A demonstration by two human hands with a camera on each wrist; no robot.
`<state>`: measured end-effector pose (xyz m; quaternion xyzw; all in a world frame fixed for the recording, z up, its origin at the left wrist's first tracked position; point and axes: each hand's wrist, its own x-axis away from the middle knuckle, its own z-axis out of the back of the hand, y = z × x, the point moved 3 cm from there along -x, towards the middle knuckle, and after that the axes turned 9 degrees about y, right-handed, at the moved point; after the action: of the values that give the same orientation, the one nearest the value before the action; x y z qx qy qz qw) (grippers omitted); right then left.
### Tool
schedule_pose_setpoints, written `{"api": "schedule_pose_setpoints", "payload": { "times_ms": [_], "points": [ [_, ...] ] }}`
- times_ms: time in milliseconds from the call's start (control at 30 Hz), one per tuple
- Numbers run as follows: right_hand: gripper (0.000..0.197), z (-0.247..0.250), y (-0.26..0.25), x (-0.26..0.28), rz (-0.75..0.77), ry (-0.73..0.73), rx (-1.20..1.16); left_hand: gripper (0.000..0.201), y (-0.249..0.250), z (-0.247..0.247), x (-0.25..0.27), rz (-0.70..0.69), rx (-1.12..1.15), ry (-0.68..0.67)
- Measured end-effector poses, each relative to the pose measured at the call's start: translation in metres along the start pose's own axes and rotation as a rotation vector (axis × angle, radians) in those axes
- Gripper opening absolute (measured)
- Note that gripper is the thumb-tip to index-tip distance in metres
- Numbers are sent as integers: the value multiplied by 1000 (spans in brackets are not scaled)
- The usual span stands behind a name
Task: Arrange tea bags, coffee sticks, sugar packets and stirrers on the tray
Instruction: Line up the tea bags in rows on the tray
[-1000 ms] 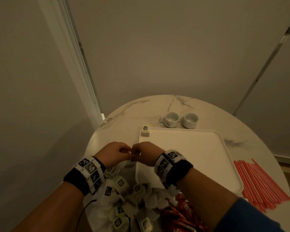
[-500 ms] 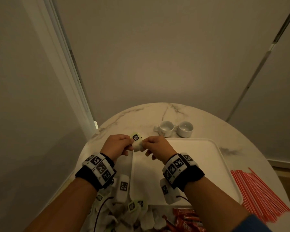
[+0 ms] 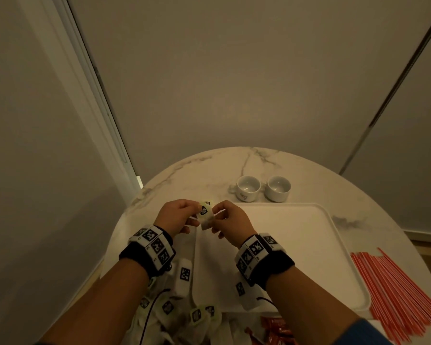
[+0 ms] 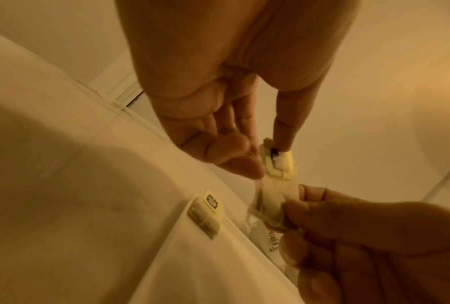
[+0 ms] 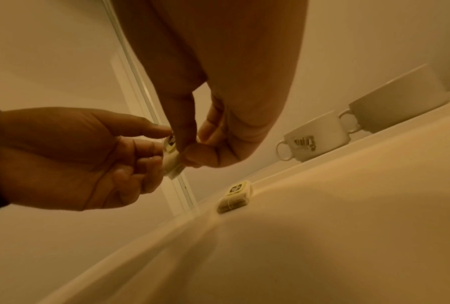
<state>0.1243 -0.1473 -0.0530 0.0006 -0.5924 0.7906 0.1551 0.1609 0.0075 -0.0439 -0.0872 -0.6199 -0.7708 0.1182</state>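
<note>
1. The left hand (image 3: 178, 215) pinched the upper, tagged end of a tea bag (image 3: 205, 216) between thumb and forefinger; the remaining fingers were loosely curled.
2. The right hand (image 3: 230, 221) pinched the opposite end of the same tea bag, thumb and fingertips clamped on its edge.
3. The tea bag hung in the air between the two sets of fingertips, above the far left corner of the white tray (image 3: 296, 245).
4. A second tea bag (image 5: 234, 196) lay flat on the tray at that corner, just beyond and below the fingers, clear of both hands.
5. Two white cups (image 3: 263, 188) stood side by side on the marble table (image 3: 184, 170), past the fingertips and behind the tray's far rim.
6. A loose pile of tea bags (image 3: 199, 317) lay on the table behind the wrists, beside red coffee sticks (image 3: 274, 329).
7. Red stirrers (image 3: 393, 292) lay on the table to the right of the tray, well apart from the right fingers.
</note>
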Motion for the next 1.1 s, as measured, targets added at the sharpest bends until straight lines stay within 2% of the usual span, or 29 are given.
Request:
{"api": "schedule_pose_setpoints", "payload": {
  "times_ms": [133, 333, 467, 800, 1100],
  "points": [
    [19, -3, 4, -5, -13, 13, 60, 7, -3, -4, -10, -49, -94, 21],
    [19, -6, 21, -19, -164, 58, 65, 5, -4, -13, -29, -51, -193, -4],
    [23, -10, 26, -28, -237, 104, 56, 19, -11, -14, -40, -57, -259, 42],
    [15, -28, 30, -49, -221, 135, 268, 32, -24, -21, -47, -91, -373, 27],
    [7, -29, 28, -53, -163, 107, 432, 32, -23, -21, -48, -145, -414, 4]
  ]
}}
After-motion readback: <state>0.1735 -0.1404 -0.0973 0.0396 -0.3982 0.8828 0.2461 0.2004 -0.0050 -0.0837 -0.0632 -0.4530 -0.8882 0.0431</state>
